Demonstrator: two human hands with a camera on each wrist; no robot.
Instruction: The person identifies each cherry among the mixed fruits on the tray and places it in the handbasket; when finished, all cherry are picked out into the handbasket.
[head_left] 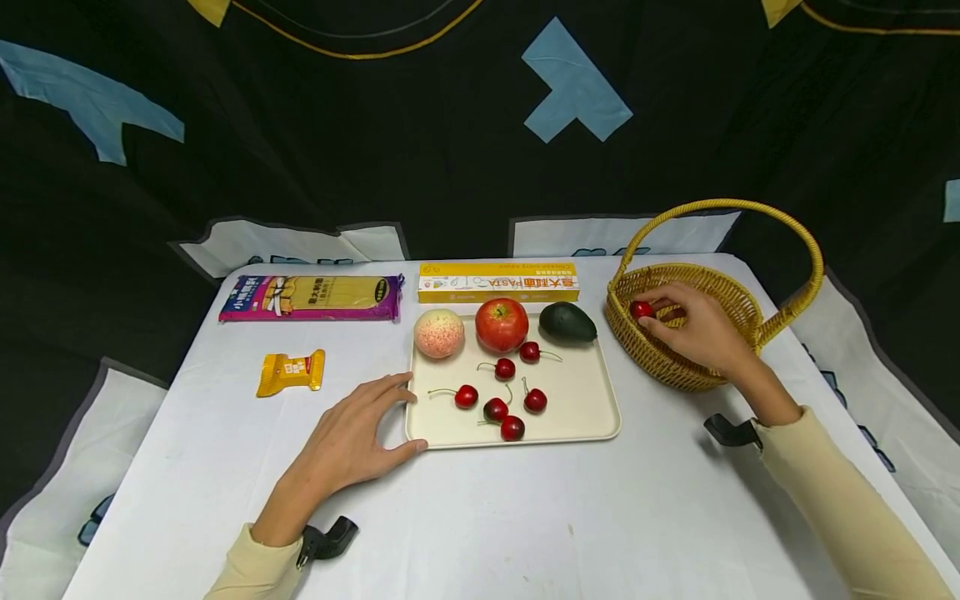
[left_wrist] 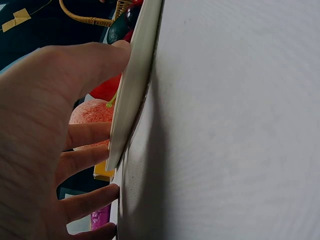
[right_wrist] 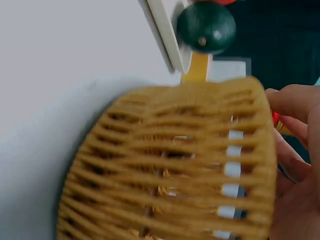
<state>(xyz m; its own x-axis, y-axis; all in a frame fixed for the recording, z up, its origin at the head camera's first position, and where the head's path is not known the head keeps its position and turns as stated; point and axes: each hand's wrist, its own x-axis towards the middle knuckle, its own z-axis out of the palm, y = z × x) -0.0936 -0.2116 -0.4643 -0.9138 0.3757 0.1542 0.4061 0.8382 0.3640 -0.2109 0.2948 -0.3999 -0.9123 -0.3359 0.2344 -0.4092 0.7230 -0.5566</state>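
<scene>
My right hand (head_left: 693, 327) pinches a red cherry (head_left: 641, 309) between thumb and fingers, at the left rim of a wicker basket (head_left: 660, 371). In the right wrist view the basket's woven side (right_wrist: 165, 165) hides most of that cherry. My left hand (head_left: 352, 433) rests against the left edge of a cream tray (head_left: 577, 421), thumb at the front corner and fingers spread along the side. Several stemmed cherries (head_left: 535, 401) lie on the tray. Behind them sit a speckled peach (head_left: 438, 334), a red apple (head_left: 502, 325) and a dark green avocado (head_left: 567, 322).
A yellow and white pasta box (head_left: 498, 283) lies behind the tray. To the left are a purple-edged noodle packet (head_left: 311, 298) and a small orange wrapped snack (head_left: 291, 372). The basket's tall handle (head_left: 723, 204) arches above the right hand. Dark patterned cloth hangs behind the white table.
</scene>
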